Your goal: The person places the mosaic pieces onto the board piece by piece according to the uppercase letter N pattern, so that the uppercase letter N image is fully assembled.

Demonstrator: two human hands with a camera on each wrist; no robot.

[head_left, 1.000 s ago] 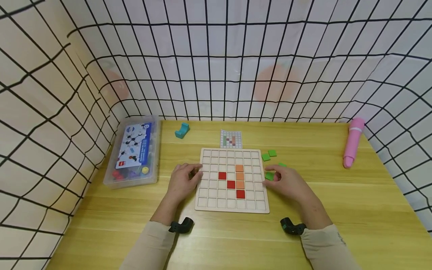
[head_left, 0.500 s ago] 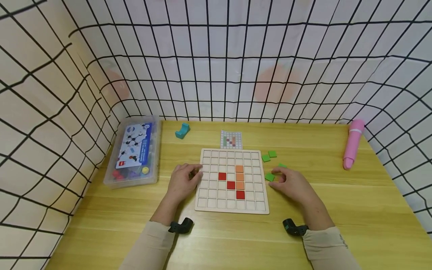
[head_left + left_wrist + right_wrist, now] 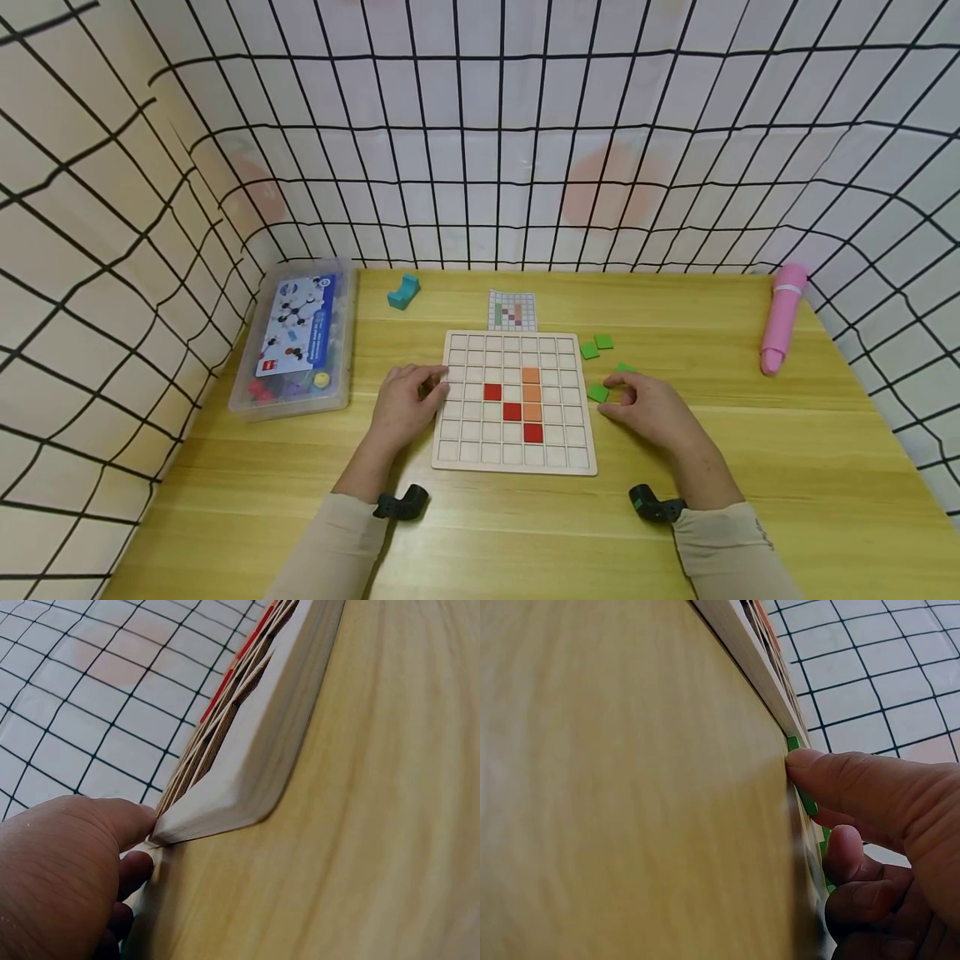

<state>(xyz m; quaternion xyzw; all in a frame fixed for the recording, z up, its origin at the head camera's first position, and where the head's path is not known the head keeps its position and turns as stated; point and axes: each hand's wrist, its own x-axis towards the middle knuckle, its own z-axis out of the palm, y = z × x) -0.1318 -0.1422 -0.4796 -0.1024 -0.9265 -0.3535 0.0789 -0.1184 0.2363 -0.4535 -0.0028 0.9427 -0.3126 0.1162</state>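
A wooden grid board [image 3: 461, 454] lies on the table, with red tiles [image 3: 512, 412] and orange tiles [image 3: 532, 393] in some of its cells. My left hand [image 3: 402, 408] rests beside the board's left edge, thumb and forefinger touching it; the left wrist view shows the thumb at the rim. Right of the board, my right hand [image 3: 651, 410] has thumb and forefinger spread around the near side of a flat green tile [image 3: 597, 392]. In the right wrist view the thumb tip is right at that tile [image 3: 808, 799]. More green tiles [image 3: 590, 351] lie farther back.
A small printed pattern card [image 3: 513, 311] sits behind the board. At left stands a clear plastic case [image 3: 343, 350] with a molecule label; a teal curved block [image 3: 403, 292] is near it. A pink marker-shaped object [image 3: 783, 321] lies far right. Black wire mesh surrounds the table.
Over the first half second my right hand drew slightly right, uncovering more of the green tile. It has since kept still. The left hand and the tiles on the board stayed put.
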